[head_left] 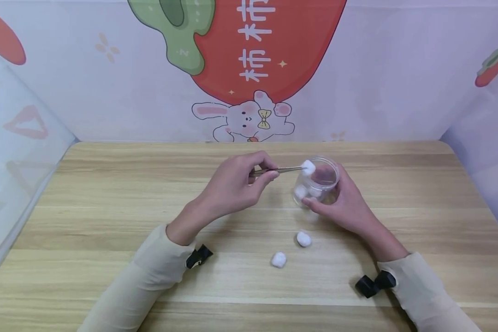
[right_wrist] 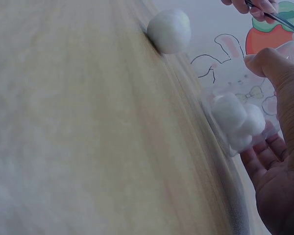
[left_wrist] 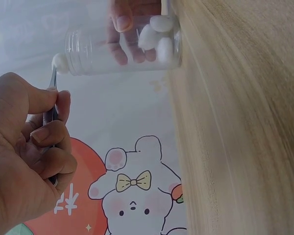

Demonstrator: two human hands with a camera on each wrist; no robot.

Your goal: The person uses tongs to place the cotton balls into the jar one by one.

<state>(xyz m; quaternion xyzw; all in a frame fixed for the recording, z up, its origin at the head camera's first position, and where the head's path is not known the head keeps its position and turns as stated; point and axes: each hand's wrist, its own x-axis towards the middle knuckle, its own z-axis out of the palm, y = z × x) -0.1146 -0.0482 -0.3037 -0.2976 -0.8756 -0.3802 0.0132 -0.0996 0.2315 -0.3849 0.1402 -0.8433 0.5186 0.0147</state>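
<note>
Between left hand [head_left: 237,184] and right hand [head_left: 350,207], a jar [head_left: 318,184] with cotton balls [head_left: 300,192] inside; by its left rim, one more ball [head_left: 308,167] in tweezers [head_left: 288,169]. Before the jar, on the tabletop [head_left: 120,212], two loose balls [head_left: 304,239] (the left one [head_left: 279,259] nearer); behind, the backdrop [head_left: 373,74].

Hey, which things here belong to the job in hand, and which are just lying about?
In the job: tweezers, the white ball they hold, clear jar, white balls inside it, probably the two loose white balls.
Just around: wooden table, printed backdrop, black wrist pieces.
</note>
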